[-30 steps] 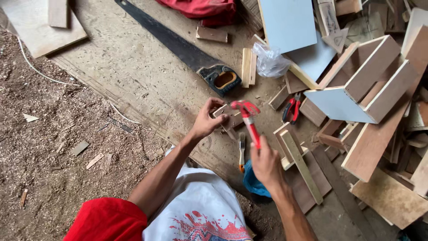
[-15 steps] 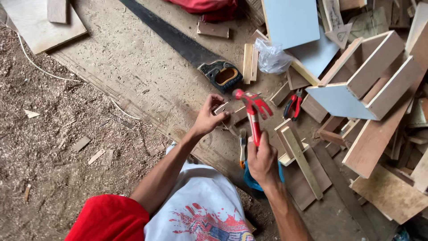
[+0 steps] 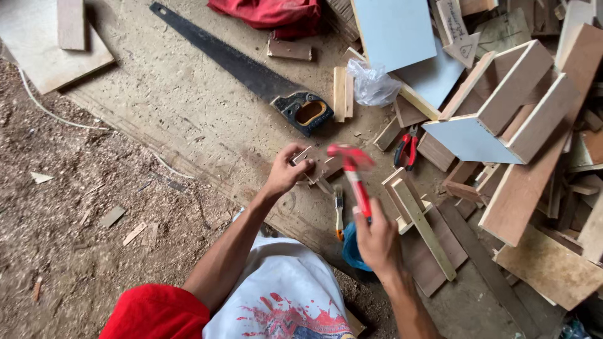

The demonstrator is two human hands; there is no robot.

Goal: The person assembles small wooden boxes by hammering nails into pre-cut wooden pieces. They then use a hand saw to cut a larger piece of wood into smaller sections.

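We are wrapping our right hand [image 3: 377, 242] around the red-handled hammer [image 3: 353, 172], its blurred head hanging over the small wood piece [image 3: 320, 164]. Our left hand [image 3: 286, 171] is pinching that piece against the sawdust-strewn floor [image 3: 157, 113]. A black handsaw [image 3: 251, 72] is lying beyond, and red pliers [image 3: 407, 147] beside the offcuts.

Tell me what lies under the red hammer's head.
The hammer in the right hand hangs over a small wood piece steadied by the left hand; any nail is hidden.
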